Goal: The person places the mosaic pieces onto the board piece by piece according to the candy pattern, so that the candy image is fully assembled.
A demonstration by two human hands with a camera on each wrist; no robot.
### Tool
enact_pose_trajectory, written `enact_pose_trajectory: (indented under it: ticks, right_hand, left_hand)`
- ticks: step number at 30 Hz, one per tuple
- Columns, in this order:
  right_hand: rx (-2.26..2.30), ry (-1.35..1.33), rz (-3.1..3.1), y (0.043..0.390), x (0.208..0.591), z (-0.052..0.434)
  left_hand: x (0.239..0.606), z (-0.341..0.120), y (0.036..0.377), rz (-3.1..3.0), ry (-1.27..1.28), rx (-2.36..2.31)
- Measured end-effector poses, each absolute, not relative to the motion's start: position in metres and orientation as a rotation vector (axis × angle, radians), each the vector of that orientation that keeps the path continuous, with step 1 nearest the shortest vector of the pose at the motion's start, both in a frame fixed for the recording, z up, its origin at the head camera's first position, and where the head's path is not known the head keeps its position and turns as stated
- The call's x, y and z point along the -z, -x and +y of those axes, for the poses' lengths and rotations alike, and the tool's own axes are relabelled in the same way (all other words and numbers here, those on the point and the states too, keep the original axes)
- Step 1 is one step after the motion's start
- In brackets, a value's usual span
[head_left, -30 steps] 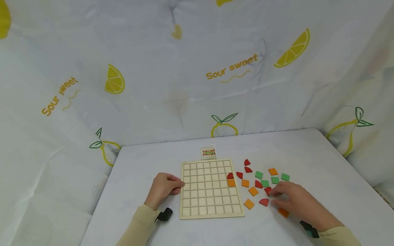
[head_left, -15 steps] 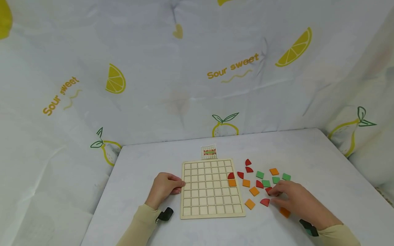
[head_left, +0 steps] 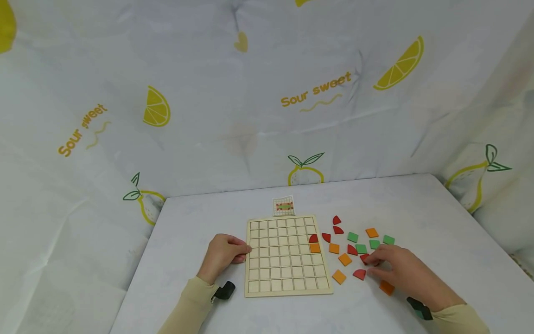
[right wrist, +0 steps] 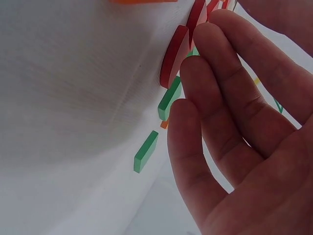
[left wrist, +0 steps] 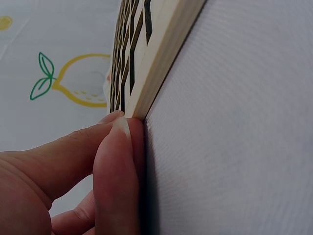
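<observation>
A wooden grid board point(head_left: 288, 273) lies flat on the white table. A red quarter-circle tile point(head_left: 313, 239) and an orange square tile point(head_left: 314, 248) sit in cells at its right edge. My left hand point(head_left: 225, 253) rests at the board's left edge; in the left wrist view its fingertips point(left wrist: 122, 132) press against the side of the board point(left wrist: 161, 39). To the right, my right hand point(head_left: 392, 264) lies among the loose tiles. Its fingers point(right wrist: 215, 73) are nearly straight and touch a red quarter-circle tile point(right wrist: 173, 56), also seen from above as the red tile point(head_left: 364, 258).
Loose tiles are scattered right of the board: red point(head_left: 359, 274), orange point(head_left: 339, 277), orange point(head_left: 386, 287), green point(head_left: 352, 237) and several more. A small pattern card point(head_left: 284, 206) lies behind the board. A lemon-print cloth point(head_left: 267, 93) walls in the table.
</observation>
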State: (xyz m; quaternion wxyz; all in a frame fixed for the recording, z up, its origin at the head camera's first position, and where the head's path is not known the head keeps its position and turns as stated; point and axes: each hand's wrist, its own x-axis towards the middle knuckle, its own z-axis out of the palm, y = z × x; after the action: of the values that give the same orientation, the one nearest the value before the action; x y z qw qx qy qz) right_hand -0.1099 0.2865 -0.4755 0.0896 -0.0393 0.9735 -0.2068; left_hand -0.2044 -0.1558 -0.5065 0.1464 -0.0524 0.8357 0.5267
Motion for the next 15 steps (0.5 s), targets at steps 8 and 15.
enact_pose_trajectory:
  ticks: [8, 15]
  right_hand:
    - [0.623, 0.131, 2.888, 0.1106, 0.4760, 0.2883]
    - [0.603, 0.122, 2.890, 0.1127, 0.4779, 0.2898]
  left_hand:
    - [0.5068, -0.1562, 0.2042, 2.414, 0.152, -1.508]
    - [0.5066, -0.1563, 0.2048, 2.410, 0.155, -1.505]
